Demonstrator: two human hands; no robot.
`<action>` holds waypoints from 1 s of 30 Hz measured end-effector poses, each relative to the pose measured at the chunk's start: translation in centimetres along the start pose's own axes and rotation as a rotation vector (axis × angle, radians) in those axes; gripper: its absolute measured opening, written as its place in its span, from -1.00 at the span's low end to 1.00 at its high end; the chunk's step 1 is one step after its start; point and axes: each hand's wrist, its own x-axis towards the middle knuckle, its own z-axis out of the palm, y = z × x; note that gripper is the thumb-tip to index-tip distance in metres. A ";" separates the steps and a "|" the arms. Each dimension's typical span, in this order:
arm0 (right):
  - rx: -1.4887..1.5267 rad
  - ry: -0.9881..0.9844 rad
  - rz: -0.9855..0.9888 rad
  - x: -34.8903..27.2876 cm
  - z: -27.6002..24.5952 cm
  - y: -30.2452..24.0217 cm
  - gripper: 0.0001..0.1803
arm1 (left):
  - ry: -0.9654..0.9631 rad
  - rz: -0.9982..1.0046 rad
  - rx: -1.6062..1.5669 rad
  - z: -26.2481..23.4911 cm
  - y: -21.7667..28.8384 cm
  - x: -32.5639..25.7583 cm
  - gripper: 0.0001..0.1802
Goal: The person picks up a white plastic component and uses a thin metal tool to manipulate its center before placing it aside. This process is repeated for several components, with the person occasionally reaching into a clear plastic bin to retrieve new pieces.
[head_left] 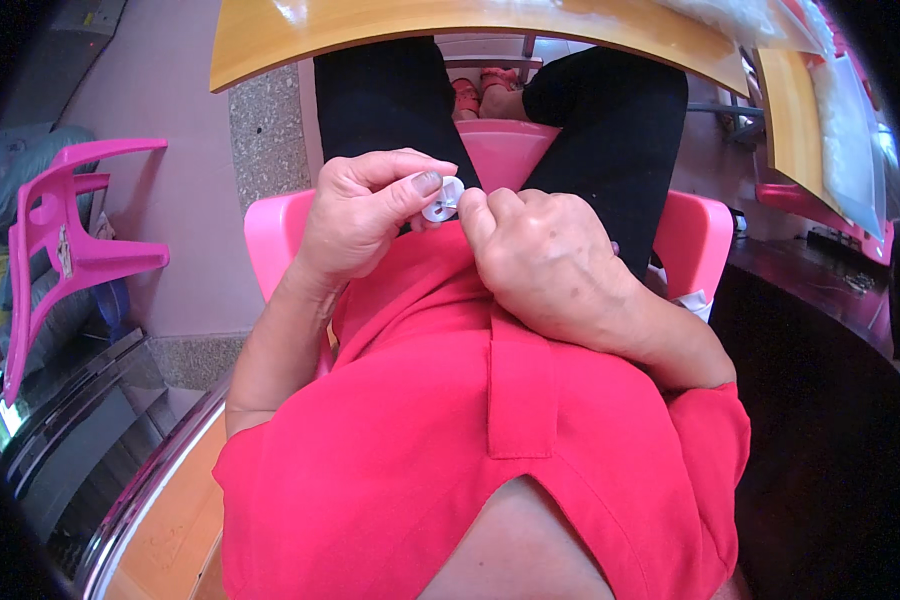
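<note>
Hands meet in front of the person's lap, above the front edge of a pink moulded plastic chair seat [270,235]. The left hand [365,215] has thumb and forefinger pinched together on a small white rounded plastic part [442,198] — the thumb lies across its left rim. The right hand [545,265] is curled closed, its fingertips pressed to the right rim of the same part, so both hands are clamped on it at once. The part sits between the two thumbs, just above the hem of a red short-sleeved fabric shirt [490,420] and between the black trouser legs [380,100].

Handling judgement: the part looks light and stiff, with a smooth, probably slippery surface; being small, it is best held by its rim with fingertip pinches rather than a full grasp. Whether it is one piece or two cannot be told.

A curved yellow wooden table edge [370,30] runs along the far side. A second pink plastic chair [70,250] lies tipped at the left — well apart from the hands. Clear plastic bags [850,120] rest on a bench at the right corner.
</note>
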 end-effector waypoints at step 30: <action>0.350 0.026 0.125 -1.2 2.2 5.9 -0.83 | 0.026 0.057 -0.150 -0.4 1.0 1.4 -0.79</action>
